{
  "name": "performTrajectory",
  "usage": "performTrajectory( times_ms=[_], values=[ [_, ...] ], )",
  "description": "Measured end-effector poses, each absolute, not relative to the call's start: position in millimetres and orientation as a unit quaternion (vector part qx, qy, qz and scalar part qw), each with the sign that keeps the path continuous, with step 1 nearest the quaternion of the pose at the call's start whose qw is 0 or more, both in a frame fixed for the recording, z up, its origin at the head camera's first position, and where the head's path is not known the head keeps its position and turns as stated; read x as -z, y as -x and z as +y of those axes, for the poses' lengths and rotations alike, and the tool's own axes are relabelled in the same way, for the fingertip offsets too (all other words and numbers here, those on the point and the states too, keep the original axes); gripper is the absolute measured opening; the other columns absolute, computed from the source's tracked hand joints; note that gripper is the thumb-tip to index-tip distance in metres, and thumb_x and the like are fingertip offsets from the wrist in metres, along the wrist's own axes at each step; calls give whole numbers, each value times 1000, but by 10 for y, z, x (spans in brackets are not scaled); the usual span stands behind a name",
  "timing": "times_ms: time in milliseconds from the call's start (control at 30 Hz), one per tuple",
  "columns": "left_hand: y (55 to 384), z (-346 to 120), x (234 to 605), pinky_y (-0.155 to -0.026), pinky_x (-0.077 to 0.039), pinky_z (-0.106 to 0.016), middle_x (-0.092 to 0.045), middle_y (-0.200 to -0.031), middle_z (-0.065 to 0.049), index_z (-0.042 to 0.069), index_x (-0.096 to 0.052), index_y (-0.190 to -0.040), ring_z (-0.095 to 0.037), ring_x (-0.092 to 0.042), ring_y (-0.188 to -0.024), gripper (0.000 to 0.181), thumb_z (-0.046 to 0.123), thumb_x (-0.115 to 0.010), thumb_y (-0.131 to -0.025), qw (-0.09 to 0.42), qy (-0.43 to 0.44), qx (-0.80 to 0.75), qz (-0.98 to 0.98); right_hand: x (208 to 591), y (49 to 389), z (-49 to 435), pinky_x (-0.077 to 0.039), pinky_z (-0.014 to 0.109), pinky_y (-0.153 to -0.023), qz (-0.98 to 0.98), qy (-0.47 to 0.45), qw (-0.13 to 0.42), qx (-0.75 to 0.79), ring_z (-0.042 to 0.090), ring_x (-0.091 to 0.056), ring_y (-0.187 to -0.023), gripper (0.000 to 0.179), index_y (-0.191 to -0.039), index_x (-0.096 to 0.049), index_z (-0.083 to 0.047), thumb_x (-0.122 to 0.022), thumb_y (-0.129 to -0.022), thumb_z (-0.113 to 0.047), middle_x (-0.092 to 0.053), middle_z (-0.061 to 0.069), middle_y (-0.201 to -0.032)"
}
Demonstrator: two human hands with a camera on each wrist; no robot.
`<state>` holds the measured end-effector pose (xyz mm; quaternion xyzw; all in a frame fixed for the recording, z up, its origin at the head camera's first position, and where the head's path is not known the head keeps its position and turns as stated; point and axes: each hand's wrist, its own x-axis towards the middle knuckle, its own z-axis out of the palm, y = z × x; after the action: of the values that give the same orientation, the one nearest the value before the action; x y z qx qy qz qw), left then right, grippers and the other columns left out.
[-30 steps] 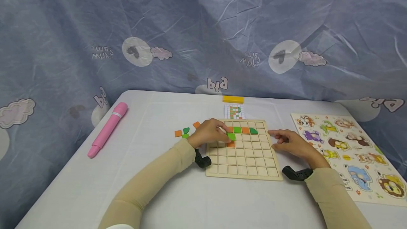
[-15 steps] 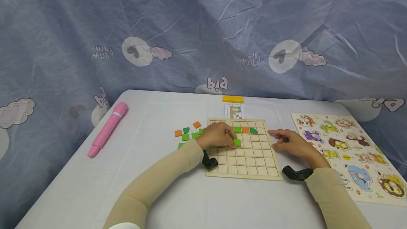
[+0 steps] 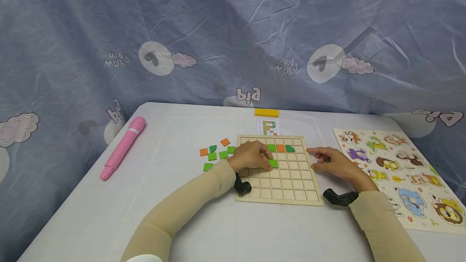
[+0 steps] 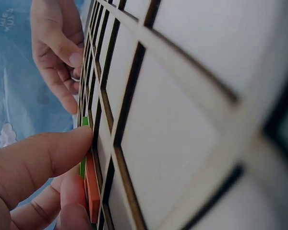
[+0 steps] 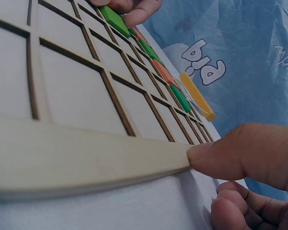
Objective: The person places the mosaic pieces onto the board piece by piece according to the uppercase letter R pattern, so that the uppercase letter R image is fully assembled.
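Note:
My left hand (image 3: 251, 155) reaches over the wooden grid board (image 3: 291, 195) and pinches a green square tile (image 3: 274, 163) between thumb and fingers. In the left wrist view an orange tile (image 4: 91, 187) lies by the fingertips, largely behind them in the head view. Green, orange and rounded dark green (image 3: 289, 148) tiles sit in a row near the board's far side, its left end hidden by the hand. My right hand (image 3: 333, 165) rests at the board's right edge, its thumb (image 5: 249, 153) touching the rim, index finger extended.
Loose green and orange tiles (image 3: 212, 156) lie left of the board. Behind it are a small pattern card (image 3: 269, 126) and a yellow block (image 3: 266, 113). A pink marker-shaped stick (image 3: 123, 148) lies at left, an animal puzzle board (image 3: 397, 165) at right.
My left hand has moved right and slightly nearer with the green tile, mostly in the first half second. The right hand stays at the board's edge.

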<state>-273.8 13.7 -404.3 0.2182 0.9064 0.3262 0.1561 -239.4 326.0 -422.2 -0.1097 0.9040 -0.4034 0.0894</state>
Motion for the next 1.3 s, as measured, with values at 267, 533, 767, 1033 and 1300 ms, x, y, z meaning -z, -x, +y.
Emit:
performTrajectory(
  times_ms=[267,533,767,1033,1300],
  values=[
    [2741,146,4057,-72,-46,-29,-71,-81,15,25,-82,-105,-7,-63,-77,22,26,-93,-86,156,-220,-328,905,4212,2393,3252,-42,25,-80,903,109,90,405,19,-48,-96,59,-147,-56,12,-79,-95,-4,-57,18,-119],
    [2730,142,4033,-72,-45,-28,-70,-81,15,24,-81,-107,-7,-61,-76,24,26,-93,-86,160,-227,-323,905,4208,2397,3255,-41,26,-80,904,108,90,403,22,-48,-99,60,-148,-56,12,-79,-95,-4,-57,18,-118],
    [2736,79,4059,-77,-46,-26,-70,-84,15,20,-79,-117,-4,-61,-80,31,25,-91,-88,165,-253,-330,894,4220,2400,3255,-41,26,-79,905,109,90,401,22,-47,-98,59,-148,-56,12,-79,-95,-4,-57,17,-117],
    [2663,-179,3994,-78,-49,-27,-72,-91,13,16,-78,-124,-5,-66,-84,34,21,-86,-92,149,-271,-347,886,4221,2407,3264,-40,26,-79,906,104,94,400,23,-46,-99,59,-148,-56,12,-78,-96,-5,-56,16,-116],
    [2650,-611,4022,-87,-53,-26,-75,-99,6,9,-75,-132,-7,-66,-90,34,17,-79,-99,131,-282,-407,859,4212,2407,3254,-41,25,-79,908,107,93,394,22,-48,-98,60,-148,-55,12,-79,-96,-4,-56,18,-117]
  ],
)
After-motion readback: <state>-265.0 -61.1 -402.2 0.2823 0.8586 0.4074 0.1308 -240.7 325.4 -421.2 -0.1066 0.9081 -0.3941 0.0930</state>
